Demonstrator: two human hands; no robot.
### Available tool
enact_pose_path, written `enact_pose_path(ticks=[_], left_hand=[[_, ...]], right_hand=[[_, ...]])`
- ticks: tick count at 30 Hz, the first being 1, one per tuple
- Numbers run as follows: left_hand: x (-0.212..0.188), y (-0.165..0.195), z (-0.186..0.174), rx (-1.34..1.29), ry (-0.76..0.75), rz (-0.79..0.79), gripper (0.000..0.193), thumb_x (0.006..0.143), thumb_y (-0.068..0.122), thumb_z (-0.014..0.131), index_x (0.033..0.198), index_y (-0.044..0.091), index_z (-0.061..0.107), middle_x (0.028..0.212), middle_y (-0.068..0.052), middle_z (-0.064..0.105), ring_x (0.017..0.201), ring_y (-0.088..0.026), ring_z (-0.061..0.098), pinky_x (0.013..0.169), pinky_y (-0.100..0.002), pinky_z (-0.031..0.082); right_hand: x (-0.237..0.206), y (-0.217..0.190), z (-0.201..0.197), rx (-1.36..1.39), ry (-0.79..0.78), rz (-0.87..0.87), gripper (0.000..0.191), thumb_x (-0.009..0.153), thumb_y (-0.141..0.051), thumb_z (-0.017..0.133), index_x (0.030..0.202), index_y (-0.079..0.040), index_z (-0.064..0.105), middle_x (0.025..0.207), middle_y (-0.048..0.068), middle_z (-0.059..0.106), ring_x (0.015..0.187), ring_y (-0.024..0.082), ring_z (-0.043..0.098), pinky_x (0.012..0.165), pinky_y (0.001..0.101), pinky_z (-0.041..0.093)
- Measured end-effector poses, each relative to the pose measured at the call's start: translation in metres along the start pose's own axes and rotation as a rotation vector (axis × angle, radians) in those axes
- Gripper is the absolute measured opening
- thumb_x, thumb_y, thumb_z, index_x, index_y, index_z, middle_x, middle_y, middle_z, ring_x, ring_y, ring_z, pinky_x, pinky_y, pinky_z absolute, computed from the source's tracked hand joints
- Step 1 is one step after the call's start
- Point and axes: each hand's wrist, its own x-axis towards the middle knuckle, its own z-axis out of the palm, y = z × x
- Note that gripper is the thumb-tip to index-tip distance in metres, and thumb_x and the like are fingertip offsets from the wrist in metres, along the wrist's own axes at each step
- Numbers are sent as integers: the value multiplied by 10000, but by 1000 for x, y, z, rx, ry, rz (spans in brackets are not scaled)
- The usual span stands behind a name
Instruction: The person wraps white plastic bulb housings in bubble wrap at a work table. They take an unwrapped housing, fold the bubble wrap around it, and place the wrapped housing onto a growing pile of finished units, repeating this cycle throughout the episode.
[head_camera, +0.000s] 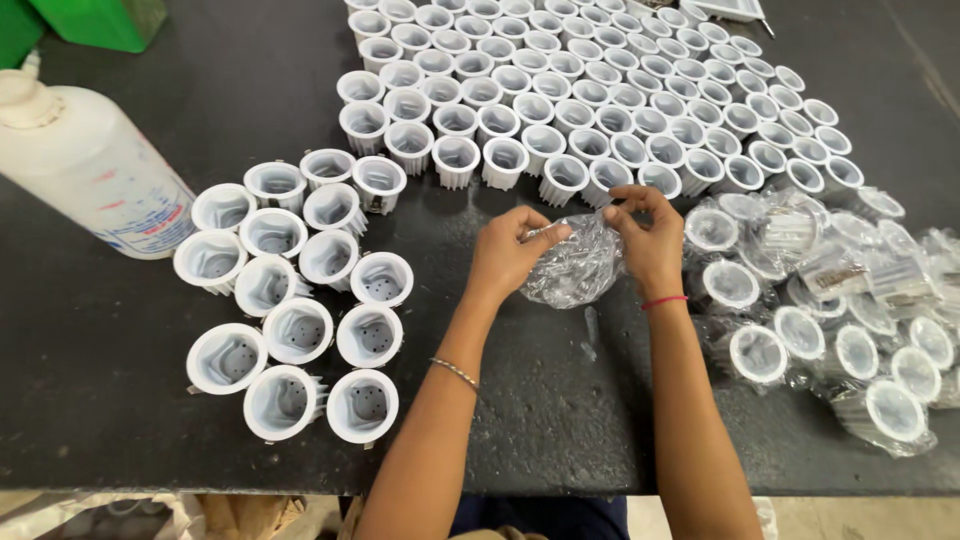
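A dark, matte table (120, 400) is filling nearly the whole view, its surface scuffed and dusted with pale specks; along the bottom edge a strip of light floor (700, 515) is showing. The left hand (505, 250) and right hand (648, 240) are meeting above the middle of the table, both pinching the top of a clear plastic bag (575, 268), fingers closed on its crinkled film, thumbs near each other. The bag is hanging between the 2 hands, just above the tabletop. At left, a loose cluster of white finned cups (290, 300) is standing open-side up. Beyond the hands, a large block of the same cups in rows (590, 90) is reaching to the far edge. At right, a heap of bagged cups (830, 300) is lying on its sides, wrapped in shiny film. A white plastic bottle (85, 165) is lying tilted at the far left, and a green container (95, 20) is sitting in the top-left corner. A thin bracelet is circling the left wrist, a red thread the right.
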Motion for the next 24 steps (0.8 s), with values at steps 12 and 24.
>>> enact_pose_path(ticks=[12, 24], left_hand=[[-10, 13, -26, -56, -189, 277, 289, 810, 79, 813, 1094, 95, 761, 996, -23, 653, 851, -118, 624, 766, -285, 530], [-19, 33, -20, 329, 567, 344, 239, 833, 84, 768, 920, 54, 547, 1013, -108, 550, 799, -349, 627, 649, -454, 488]], right_hand=[[4, 36, 1, 230, -48, 127, 172, 897, -27, 760, 1062, -25, 713, 975, 2, 708, 894, 78, 643, 794, 217, 519], [-36, -59, 32, 175, 117, -289, 108, 1076, -66, 641, 1148, 4, 602, 1019, 31, 665, 873, 109, 667, 772, 250, 546]])
